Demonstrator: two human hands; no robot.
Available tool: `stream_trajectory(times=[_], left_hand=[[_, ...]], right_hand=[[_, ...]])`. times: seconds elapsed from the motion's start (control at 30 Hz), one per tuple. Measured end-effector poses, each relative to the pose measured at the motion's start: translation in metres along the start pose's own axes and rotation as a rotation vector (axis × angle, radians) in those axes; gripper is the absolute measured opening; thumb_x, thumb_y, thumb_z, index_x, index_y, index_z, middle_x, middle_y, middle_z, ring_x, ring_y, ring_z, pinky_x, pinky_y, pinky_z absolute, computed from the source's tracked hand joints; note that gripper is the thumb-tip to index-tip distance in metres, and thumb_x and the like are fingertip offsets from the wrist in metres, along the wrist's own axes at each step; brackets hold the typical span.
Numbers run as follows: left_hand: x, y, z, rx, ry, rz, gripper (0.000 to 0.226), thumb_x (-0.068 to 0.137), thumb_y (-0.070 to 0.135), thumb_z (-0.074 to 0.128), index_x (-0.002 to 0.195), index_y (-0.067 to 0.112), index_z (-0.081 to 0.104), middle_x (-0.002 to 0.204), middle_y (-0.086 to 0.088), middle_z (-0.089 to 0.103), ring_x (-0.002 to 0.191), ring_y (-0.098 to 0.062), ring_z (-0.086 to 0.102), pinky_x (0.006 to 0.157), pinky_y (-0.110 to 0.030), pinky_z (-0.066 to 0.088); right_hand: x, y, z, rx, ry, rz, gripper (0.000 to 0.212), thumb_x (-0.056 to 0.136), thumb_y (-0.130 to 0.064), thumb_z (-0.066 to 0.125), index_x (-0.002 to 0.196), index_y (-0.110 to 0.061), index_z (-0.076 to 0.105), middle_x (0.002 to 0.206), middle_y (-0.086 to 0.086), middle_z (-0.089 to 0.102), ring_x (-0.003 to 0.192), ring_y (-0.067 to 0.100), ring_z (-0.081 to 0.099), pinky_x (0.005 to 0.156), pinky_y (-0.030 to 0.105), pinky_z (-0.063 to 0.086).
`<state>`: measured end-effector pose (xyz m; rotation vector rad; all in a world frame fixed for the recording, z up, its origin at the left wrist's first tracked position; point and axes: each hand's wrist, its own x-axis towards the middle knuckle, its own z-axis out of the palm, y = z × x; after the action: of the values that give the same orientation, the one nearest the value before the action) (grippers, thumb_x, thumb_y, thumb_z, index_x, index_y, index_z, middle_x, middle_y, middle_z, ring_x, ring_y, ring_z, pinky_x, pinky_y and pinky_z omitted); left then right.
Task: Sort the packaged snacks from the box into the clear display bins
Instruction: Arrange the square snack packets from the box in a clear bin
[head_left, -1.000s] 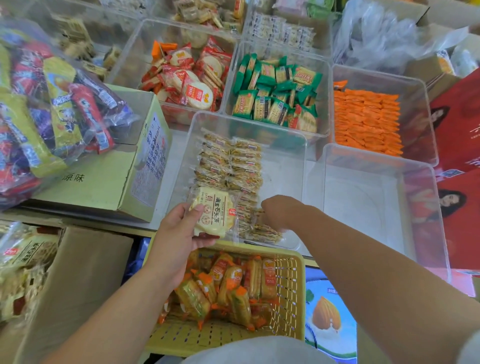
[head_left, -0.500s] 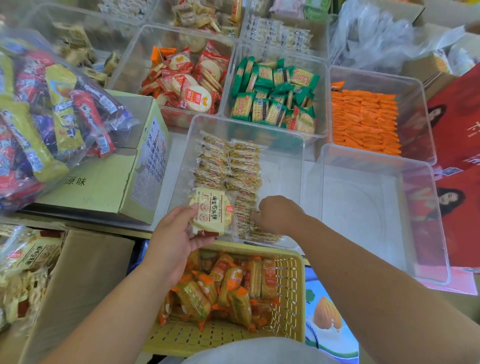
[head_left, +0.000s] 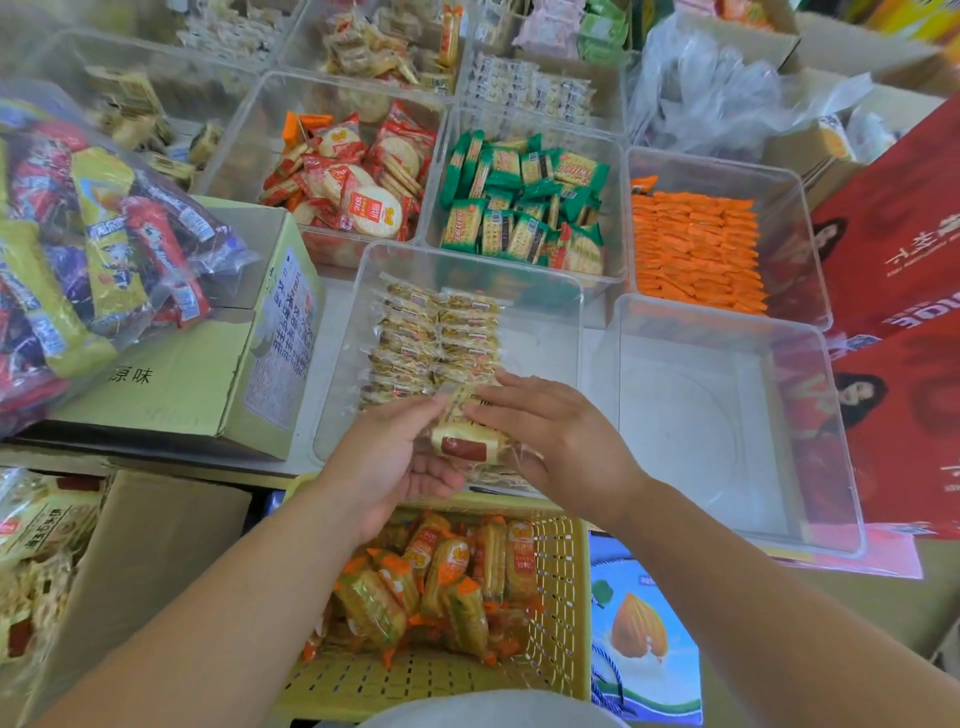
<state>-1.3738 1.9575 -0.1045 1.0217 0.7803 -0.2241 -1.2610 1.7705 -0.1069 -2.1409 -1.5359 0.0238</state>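
Both hands meet over the near end of a clear bin (head_left: 569, 312) that holds two rows of pale cracker packs (head_left: 439, 338). A cream snack pack (head_left: 462, 442) with a red label sits between the hands. My left hand (head_left: 395, 462) grips it from the left, fingers along its top edge. From the right, my right hand (head_left: 563, 439) holds the same pack, fingers laid over it and thumb on the near side. The pack hovers just above the near end of the rows.
A yellow basket (head_left: 566, 566) of orange-wrapped packs sits below my hands. An empty clear bin (head_left: 727, 415) stands right. Behind are bins of red packs (head_left: 358, 176), green packs (head_left: 524, 208) and orange packs (head_left: 696, 249). A cardboard box (head_left: 182, 384) carrying a bag of mixed snacks (head_left: 78, 249) is left; red cartons (head_left: 893, 249) right.
My right hand has come out of the bin's rows and taken hold of the pack that my left hand carried. The left hand has shifted right and tilted the pack over the bin.
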Motion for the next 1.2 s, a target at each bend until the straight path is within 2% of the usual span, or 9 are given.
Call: stream_trajectory(times=[0.07,0.17,0.27,0.4,0.5,0.73,0.93,1.13,1.2], left_hand=[[0.002,0.001,-0.002,0.079,0.021,0.041,0.038,0.102,0.05,0.055,0.128,0.023,0.064,0.094,-0.012,0.078,0.069,-0.024,0.073,0.059,-0.034,0.058],[0.009,-0.001,-0.02,0.556,0.3,0.243,0.052,0.097,0.062,0.054,0.142,0.034,0.052,0.119,0.009,0.069,0.105,-0.017,0.066,0.084,-0.037,0.05],[0.014,-0.005,-0.048,1.008,0.514,0.384,0.083,0.087,0.062,0.069,0.153,0.022,0.039,0.145,-0.008,0.053,0.132,-0.031,0.05,0.104,-0.049,0.043],[0.021,-0.021,-0.073,1.234,0.458,0.204,0.115,0.083,0.073,0.064,0.164,0.014,0.008,0.167,-0.014,0.026,0.152,-0.034,0.027,0.12,-0.05,0.031],[0.026,-0.03,-0.079,1.274,0.417,0.155,0.12,0.083,0.08,0.057,0.164,0.016,-0.005,0.17,-0.013,0.017,0.154,-0.031,0.026,0.118,-0.046,0.034],[0.03,-0.033,-0.084,1.322,0.431,0.198,0.117,0.084,0.081,0.052,0.164,0.018,-0.008,0.168,-0.011,0.02,0.151,-0.03,0.032,0.112,-0.045,0.041],[0.03,-0.035,-0.082,1.368,0.449,0.22,0.111,0.087,0.081,0.044,0.164,0.018,-0.007,0.166,-0.01,0.021,0.146,-0.031,0.039,0.104,-0.044,0.048],[0.032,-0.035,-0.083,1.387,0.455,0.217,0.111,0.088,0.078,0.048,0.164,0.018,-0.007,0.166,-0.01,0.021,0.146,-0.03,0.039,0.105,-0.044,0.047],[0.033,-0.036,-0.085,1.386,0.462,0.217,0.112,0.087,0.079,0.048,0.164,0.018,-0.007,0.167,-0.01,0.019,0.148,-0.029,0.037,0.107,-0.044,0.046]], right_hand=[[0.001,0.004,-0.004,-0.012,0.041,0.045,0.054,0.078,0.003,0.076,0.129,-0.012,0.068,0.128,0.009,0.067,0.12,0.03,0.062,0.1,0.043,0.052],[0.009,0.018,-0.014,-0.096,-0.038,0.218,0.039,0.087,-0.007,0.073,0.126,-0.015,0.068,0.117,0.007,0.069,0.107,0.031,0.063,0.087,0.043,0.057],[0.021,0.036,-0.02,-0.297,-0.325,0.28,0.03,0.095,-0.019,0.062,0.123,-0.028,0.069,0.112,-0.002,0.069,0.103,0.026,0.06,0.081,0.037,0.052],[0.039,0.045,-0.006,-0.634,-0.553,0.224,0.041,0.09,-0.01,0.058,0.12,-0.037,0.068,0.105,-0.005,0.066,0.101,0.024,0.055,0.075,0.035,0.036],[0.047,0.051,0.011,-0.701,-0.689,0.245,0.038,0.089,-0.009,0.055,0.118,-0.031,0.067,0.105,-0.002,0.064,0.104,0.025,0.053,0.078,0.037,0.031],[0.052,0.068,0.048,-0.444,-0.98,0.472,0.018,0.101,-0.012,0.051,0.115,-0.013,0.063,0.106,0.006,0.067,0.094,0.025,0.064,0.081,0.036,0.056],[0.065,0.076,0.066,-0.406,-1.221,0.45,0.024,0.098,0.002,0.053,0.118,0.001,0.066,0.119,0.013,0.065,0.092,0.023,0.061,0.074,0.029,0.047],[0.064,0.081,0.078,-0.366,-1.199,0.498,0.04,0.092,0.008,0.054,0.129,-0.002,0.065,0.131,0.013,0.061,0.113,0.026,0.065,0.083,0.031,0.053],[0.062,0.08,0.079,-0.355,-1.187,0.516,0.037,0.094,0.006,0.052,0.128,-0.002,0.064,0.127,0.012,0.063,0.111,0.027,0.066,0.077,0.031,0.053]])
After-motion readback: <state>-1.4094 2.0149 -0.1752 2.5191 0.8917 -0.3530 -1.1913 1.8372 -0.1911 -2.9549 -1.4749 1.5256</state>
